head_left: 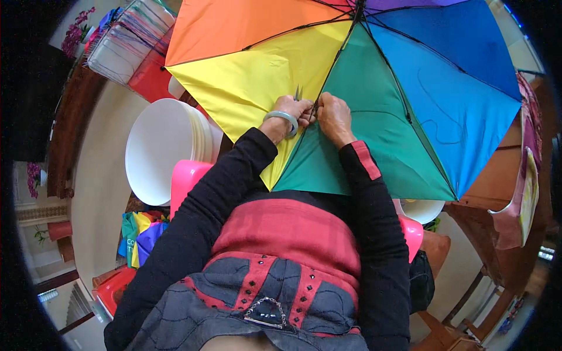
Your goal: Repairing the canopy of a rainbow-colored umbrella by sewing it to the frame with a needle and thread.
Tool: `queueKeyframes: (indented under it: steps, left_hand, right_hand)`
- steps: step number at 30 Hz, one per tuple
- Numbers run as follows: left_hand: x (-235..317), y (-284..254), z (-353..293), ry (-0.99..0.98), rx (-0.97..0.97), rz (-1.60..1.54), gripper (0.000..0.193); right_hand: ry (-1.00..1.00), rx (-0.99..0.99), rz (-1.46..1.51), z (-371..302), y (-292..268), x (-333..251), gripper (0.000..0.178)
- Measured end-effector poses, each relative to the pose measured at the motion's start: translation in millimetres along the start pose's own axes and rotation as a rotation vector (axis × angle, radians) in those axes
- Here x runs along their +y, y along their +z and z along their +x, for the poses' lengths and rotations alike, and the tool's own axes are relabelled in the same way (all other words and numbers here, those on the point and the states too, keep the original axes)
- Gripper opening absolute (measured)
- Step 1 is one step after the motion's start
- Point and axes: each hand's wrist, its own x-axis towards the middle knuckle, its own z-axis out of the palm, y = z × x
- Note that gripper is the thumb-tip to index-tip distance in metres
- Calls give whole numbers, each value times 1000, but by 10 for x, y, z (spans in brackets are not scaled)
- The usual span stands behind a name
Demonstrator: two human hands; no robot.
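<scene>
An open umbrella with rainbow panels (386, 158) spreads in front of me, its inner side with the black ribs facing me. My left hand (291, 111), with a pale bangle at the wrist, is closed over the yellow panel. Pointed metal blades of small scissors (298, 93) stick up out of it. My right hand (335, 119) is closed in a pinch beside it, over the green panel. The fingertips of both hands meet at the rib (317, 105) between yellow and green; what the right fingers pinch is hidden. A dark thread (436, 126) trails in loops over the green and blue panels.
At the left stand white round buckets (158, 152) and a pink plastic stool (184, 181). Folded rainbow cloth (143, 237) lies below them, near a red stool (114, 289). A clear box with coloured strands (132, 41) is at the upper left. Wooden furniture (497, 175) stands at the right.
</scene>
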Motion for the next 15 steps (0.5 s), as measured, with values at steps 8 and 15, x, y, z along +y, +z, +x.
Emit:
queueKeyframes:
  steps: [8,15]
  left_hand:
    - [-21,88,-42,-63,134,-85,21]
    - [-22,79,-13,-58,148,-117,21]
  right_hand:
    - [-2,3,133,17,-22,176,12]
    - [144,-79,488,18,47,267,10]
